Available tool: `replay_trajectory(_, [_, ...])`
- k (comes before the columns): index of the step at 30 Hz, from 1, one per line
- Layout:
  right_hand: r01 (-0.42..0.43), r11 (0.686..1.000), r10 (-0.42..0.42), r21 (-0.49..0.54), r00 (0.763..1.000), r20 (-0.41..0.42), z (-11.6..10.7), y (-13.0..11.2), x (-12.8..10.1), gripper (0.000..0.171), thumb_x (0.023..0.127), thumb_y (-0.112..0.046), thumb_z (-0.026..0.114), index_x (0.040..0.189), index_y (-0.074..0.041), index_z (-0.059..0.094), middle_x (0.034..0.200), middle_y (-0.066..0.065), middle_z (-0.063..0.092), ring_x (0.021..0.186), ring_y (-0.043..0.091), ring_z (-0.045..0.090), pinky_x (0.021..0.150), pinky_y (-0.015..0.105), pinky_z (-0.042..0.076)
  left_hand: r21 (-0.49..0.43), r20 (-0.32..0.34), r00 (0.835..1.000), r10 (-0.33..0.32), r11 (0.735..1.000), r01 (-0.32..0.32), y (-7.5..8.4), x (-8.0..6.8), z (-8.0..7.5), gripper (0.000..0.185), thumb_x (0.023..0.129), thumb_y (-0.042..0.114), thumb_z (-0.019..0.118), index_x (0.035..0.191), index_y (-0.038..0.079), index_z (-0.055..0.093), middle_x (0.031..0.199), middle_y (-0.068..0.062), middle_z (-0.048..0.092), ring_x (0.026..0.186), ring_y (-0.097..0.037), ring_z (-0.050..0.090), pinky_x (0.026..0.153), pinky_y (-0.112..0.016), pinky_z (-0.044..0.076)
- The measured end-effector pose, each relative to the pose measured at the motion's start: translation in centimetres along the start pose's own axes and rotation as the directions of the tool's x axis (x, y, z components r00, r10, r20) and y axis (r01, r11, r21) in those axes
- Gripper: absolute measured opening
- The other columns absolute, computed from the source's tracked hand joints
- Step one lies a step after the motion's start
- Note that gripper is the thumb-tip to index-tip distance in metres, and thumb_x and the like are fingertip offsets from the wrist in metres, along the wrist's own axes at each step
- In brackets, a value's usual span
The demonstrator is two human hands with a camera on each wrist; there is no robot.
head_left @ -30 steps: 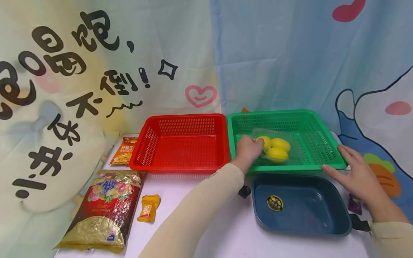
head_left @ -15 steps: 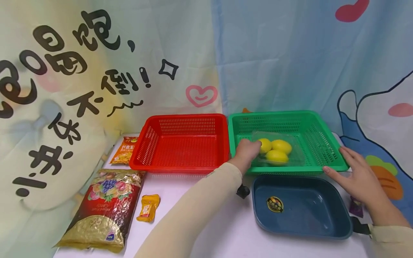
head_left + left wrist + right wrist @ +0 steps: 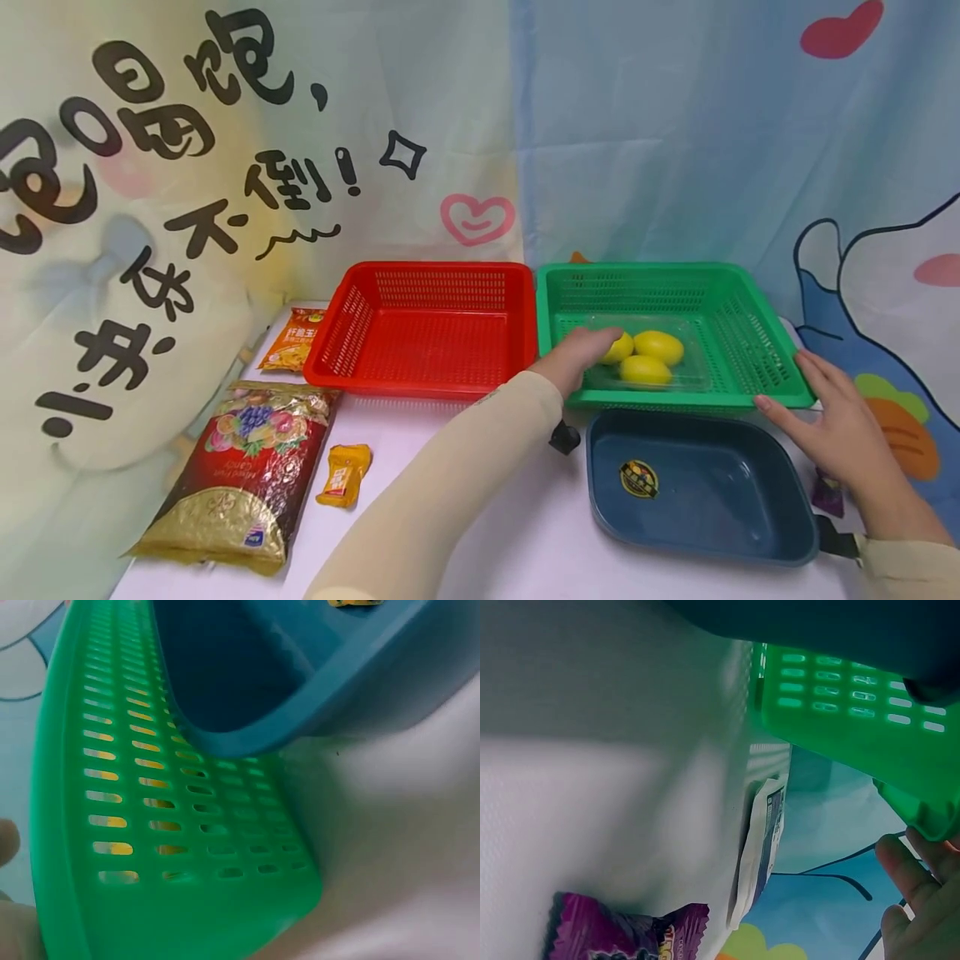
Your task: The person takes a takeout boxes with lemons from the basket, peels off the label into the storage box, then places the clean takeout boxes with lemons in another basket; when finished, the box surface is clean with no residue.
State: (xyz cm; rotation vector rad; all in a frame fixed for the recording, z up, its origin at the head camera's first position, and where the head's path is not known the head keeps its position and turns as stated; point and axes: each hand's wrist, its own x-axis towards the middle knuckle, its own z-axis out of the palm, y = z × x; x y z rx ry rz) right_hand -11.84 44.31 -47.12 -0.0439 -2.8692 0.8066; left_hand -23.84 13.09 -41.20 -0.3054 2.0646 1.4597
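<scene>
Three yellow lemons lie with clear plastic packaging inside the green basket. My left hand reaches over the basket's front left, its thumb against the leftmost lemon. The other left fingers are mostly hidden in the head view, so I cannot tell whether they grip the packaging. In the left wrist view, parts of that hand show beside the basket rim. At the basket's front right corner, my right hand touches the rim with fingers and thumb spread. Its fingers meet the corner in the right wrist view.
A red basket stands left of the green one. In front sits a dark blue tub. Left are a candy bag, an orange snack packet and a small orange wrapped piece. A purple wrapped candy lies right.
The packaging, raised at first, now lies flatter in the basket with the lemons. My left hand has drawn slightly lower and its thumb has straightened. The right hand stays at the corner.
</scene>
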Motion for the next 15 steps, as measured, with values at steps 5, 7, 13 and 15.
replay_trajectory(5, [0.061,0.998,-0.061,-0.029,0.998,0.009,-0.3,0.4,0.6,0.096,0.1,-0.041,0.066,0.164,0.006,0.011,0.171,0.033,0.009,0.153,0.062,0.013,0.12,0.082,0.009,0.133,0.018,0.984,0.177,0.975,-0.178,0.3,-1.2,-0.6,0.088,0.1,0.06,0.059,0.169,0.022,0.02,0.175,0.002,0.023,0.161,-0.021,0.026,0.13,-0.046,0.03])
replay_trajectory(7, [0.074,0.994,-0.072,-0.074,0.997,0.024,-0.7,0.2,1.0,0.096,0.101,-0.043,0.064,0.163,0.009,0.011,0.17,0.036,0.009,0.151,0.064,0.014,0.12,0.081,0.007,0.185,0.045,0.959,0.28,0.941,-0.283,0.5,-1.8,-1.2,0.091,0.099,0.06,0.06,0.17,0.025,0.014,0.177,0.004,0.018,0.163,-0.02,0.021,0.131,-0.048,0.029])
replay_trajectory(13, [0.037,0.979,-0.023,-0.201,0.997,0.07,-2.7,-1.5,1.3,0.101,0.102,-0.052,0.06,0.161,0.012,0.01,0.163,0.044,0.014,0.146,0.068,0.017,0.113,0.087,0.013,0.458,0.113,0.861,0.495,0.743,-0.488,0.4,-4.2,-4.3,0.093,0.095,0.068,0.059,0.169,0.029,0.017,0.176,0.006,0.018,0.162,-0.019,0.025,0.125,-0.052,0.039])
replay_trajectory(15, [0.02,0.978,-0.008,-0.21,0.998,0.057,-3.4,-2.3,1.1,0.101,0.102,-0.052,0.06,0.162,0.01,0.009,0.163,0.044,0.014,0.147,0.068,0.016,0.112,0.088,0.014,0.568,0.122,0.836,0.534,0.654,-0.5,0.3,-5.0,-5.5,0.096,0.093,0.074,0.057,0.169,0.03,0.018,0.177,0.006,0.017,0.162,-0.02,0.024,0.123,-0.053,0.042])
